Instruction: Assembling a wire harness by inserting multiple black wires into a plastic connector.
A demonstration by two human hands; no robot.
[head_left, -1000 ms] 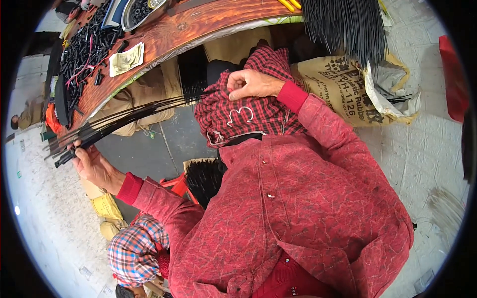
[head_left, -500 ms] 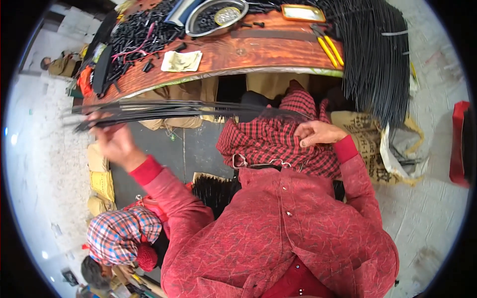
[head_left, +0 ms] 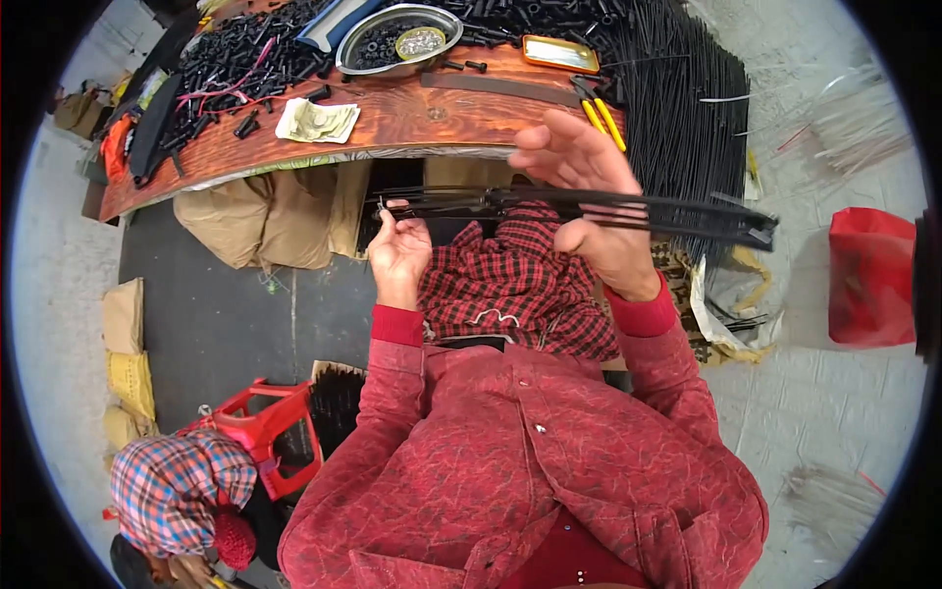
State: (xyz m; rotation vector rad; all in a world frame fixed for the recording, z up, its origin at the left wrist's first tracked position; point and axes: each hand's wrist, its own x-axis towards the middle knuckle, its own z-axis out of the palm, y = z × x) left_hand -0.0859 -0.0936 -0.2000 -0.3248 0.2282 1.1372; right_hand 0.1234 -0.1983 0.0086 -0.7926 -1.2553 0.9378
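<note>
A bundle of thin black rods lies level in front of my chest, above a red-and-black checked cloth on my lap. My left hand pinches the bundle's left end between thumb and fingers. My right hand cradles the bundle near its middle, fingers spread above it and palm under it. The rods' right ends stick out past my right hand. Both sleeves are red.
A wooden workbench ahead carries heaps of small black parts, a metal bowl, yellow-handled pliers and a folded paper. Many long black rods lean at right. A red stool, tan sacks and another person's checked cap lie low left.
The rod bundle has swung from my far left to the middle. My right hand has left the checked cloth and taken hold of the rods. The left hand moved right with them.
</note>
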